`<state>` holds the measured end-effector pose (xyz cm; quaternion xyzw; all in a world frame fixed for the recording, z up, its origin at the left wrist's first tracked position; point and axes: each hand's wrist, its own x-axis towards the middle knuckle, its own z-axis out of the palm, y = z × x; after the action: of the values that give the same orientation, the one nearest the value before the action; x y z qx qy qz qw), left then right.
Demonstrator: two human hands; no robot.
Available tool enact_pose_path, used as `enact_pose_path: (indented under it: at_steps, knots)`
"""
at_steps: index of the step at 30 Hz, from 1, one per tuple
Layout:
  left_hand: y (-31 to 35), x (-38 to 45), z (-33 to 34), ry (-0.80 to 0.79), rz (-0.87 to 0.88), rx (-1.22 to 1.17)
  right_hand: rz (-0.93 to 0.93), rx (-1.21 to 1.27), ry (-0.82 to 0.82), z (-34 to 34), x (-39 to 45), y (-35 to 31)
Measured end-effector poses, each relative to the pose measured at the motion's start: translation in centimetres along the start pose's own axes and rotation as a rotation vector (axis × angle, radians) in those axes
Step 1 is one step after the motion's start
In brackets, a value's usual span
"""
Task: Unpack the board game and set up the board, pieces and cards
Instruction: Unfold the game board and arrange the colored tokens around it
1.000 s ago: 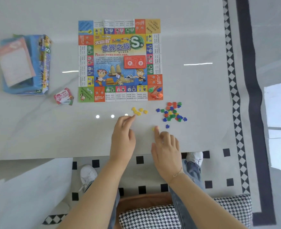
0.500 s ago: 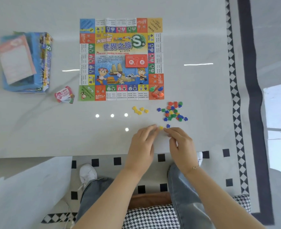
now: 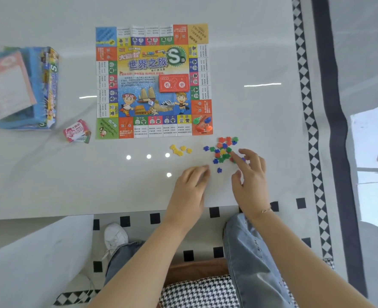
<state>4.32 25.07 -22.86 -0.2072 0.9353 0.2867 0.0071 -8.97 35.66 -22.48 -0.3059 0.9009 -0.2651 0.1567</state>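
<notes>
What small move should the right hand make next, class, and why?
Probably pinch a yellow piece out of the mixed pile with the right hand, whose fingers already reach it. A yellow group lies sorted apart, and some yellow remains in the pile.

Counted on the white table [image 3: 50, 178]: one game board [image 3: 153, 82], one red card deck [image 3: 173, 83] on it, one blue box [image 3: 26, 90], one small stack of play money [image 3: 77, 131]. Five yellow tokens [image 3: 181, 150] set apart in a loose group. One mixed heap of coloured tokens [image 3: 224, 150] (too tangled to count). One lone blue token [image 3: 219, 170]. Two hands.
</notes>
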Motion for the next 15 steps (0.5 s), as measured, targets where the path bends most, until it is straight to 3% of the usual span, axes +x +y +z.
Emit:
enact_pose_path:
  at_steps: [9, 15]
  knots:
    - [-2.6, -0.5, -0.9, 0.114, -0.170, -0.092, 0.018, -0.048, -0.034, 0.0, 0.5, 0.0]
    - [-2.4, 0.0, -1.0, 0.104, -0.233, -0.055, 0.207, 0.097, 0.006, -0.6, 0.8, -0.7]
